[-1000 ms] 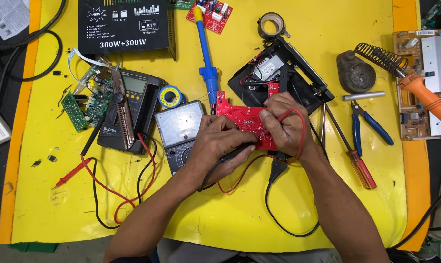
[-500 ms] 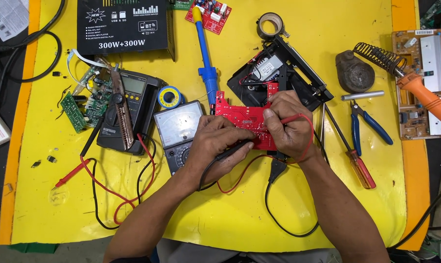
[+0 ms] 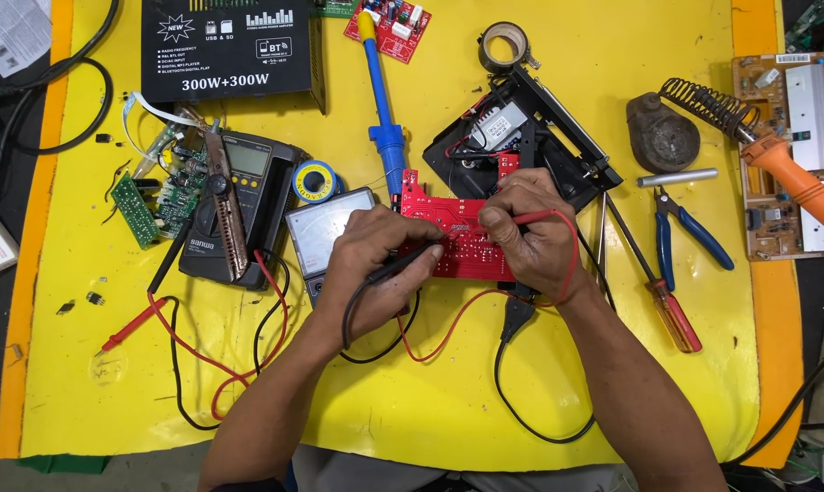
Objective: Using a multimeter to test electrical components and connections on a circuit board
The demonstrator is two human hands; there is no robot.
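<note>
On the yellow table (image 3: pixel 521 401), far left, a grey meter (image 3: pixel 248 210) lies with its wires. Next, the left hand (image 3: pixel 375 273) pinches a black probe (image 3: pixel 403 267) against the red board (image 3: pixel 457 241) in the middle. The right hand (image 3: pixel 530 241) pinches a red probe (image 3: pixel 521 219) on that board. Blue pliers (image 3: pixel 690 232) lie further right.

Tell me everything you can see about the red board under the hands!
The red circuit board is a flat rectangle lying on the yellow table cover, in front of an open black case. Its top is dotted with small solder points and pale markings. The left hand holds a black probe to it, and the right hand a red probe. Both hands cover part of the board.
</note>
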